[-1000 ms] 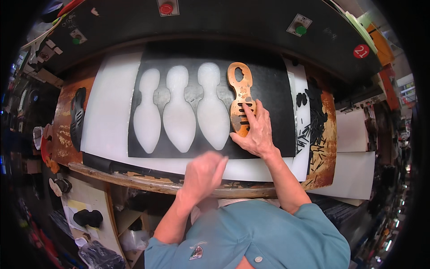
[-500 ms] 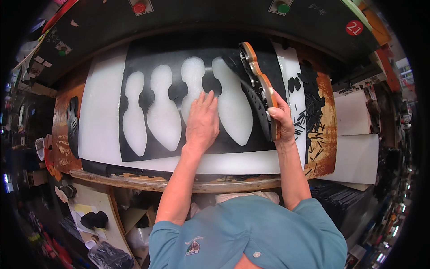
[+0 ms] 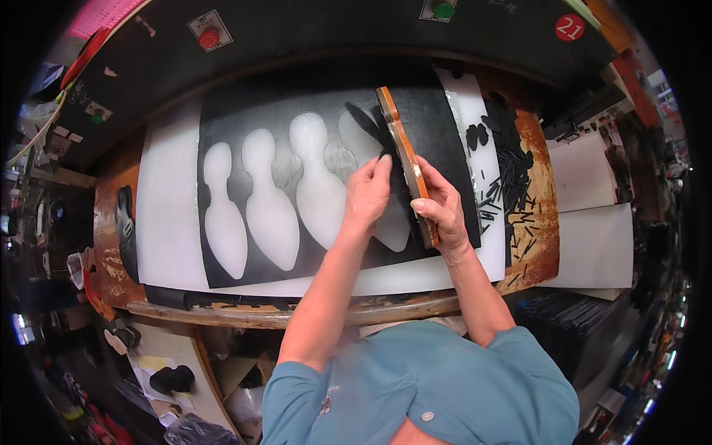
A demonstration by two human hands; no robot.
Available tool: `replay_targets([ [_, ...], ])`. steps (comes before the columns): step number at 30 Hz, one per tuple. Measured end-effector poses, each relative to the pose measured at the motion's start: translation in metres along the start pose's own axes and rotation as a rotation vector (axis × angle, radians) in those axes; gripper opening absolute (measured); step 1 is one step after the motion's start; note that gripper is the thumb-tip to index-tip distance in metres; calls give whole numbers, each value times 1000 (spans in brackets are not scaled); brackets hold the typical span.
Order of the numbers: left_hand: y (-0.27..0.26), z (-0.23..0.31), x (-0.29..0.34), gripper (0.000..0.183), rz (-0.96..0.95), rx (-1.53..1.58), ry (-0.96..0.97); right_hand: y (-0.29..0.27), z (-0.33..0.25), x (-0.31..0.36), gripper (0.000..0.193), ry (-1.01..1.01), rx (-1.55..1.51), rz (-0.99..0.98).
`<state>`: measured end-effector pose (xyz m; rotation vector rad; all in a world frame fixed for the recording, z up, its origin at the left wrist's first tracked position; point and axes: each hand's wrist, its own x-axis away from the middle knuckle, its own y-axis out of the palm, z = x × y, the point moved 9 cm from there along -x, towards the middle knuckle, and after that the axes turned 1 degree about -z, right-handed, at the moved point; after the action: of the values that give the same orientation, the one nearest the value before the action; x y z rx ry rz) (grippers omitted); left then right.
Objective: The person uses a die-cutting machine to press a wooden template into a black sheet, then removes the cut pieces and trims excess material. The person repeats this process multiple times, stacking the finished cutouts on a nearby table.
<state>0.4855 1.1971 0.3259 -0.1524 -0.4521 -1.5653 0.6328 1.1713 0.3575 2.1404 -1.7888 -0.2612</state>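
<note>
My right hand (image 3: 443, 204) is closed round a sole-shaped cutting die (image 3: 404, 152), orange along its outer edge and held on its side above the sheet. At the die's inner face, my left hand (image 3: 369, 189) pinches a black sole-shaped cutout (image 3: 371, 126), which sticks out at a slant beyond the fingers. Under both hands lies a black sheet (image 3: 263, 104) with several sole-shaped holes in a row. White shows through these holes, and the rightmost one is partly hidden by my hands and the die.
The black sheet rests on a white board (image 3: 167, 200). Black scraps (image 3: 508, 163) are heaped to the right, and a stack of black soles (image 3: 126, 230) stands at the left. Along the far side runs a dark machine beam (image 3: 311, 33) with a red button (image 3: 208, 38) and a green button (image 3: 443, 10).
My left hand has lifted off the sheet and moved right to grip the black cutout at the die. My right hand has brought the die slightly left and turned it more on edge.
</note>
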Motion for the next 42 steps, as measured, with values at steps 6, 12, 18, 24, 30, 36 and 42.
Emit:
replay_targets([
  [6,-22,-33,9,32,-60,369,-66,-4,-2,2,95,0,-97,3],
  [12,-48,-29,9,34,130,133,58,-13,-4,15,98,19,-65,22],
  [18,-89,-23,14,31,152,166,32,-42,-42,45,100,-98,212,28],
  [24,-83,-17,20,27,144,116,32,-27,-26,54,90,-222,988,141],
  [30,-113,-13,11,26,159,68,62,2,-5,56,87,-338,1419,125],
  [36,-268,67,49,20,561,-13,200,0,-3,57,87,-346,1423,116],
  [42,-244,67,120,34,335,63,349,16,-11,54,83,-393,1517,87],
])
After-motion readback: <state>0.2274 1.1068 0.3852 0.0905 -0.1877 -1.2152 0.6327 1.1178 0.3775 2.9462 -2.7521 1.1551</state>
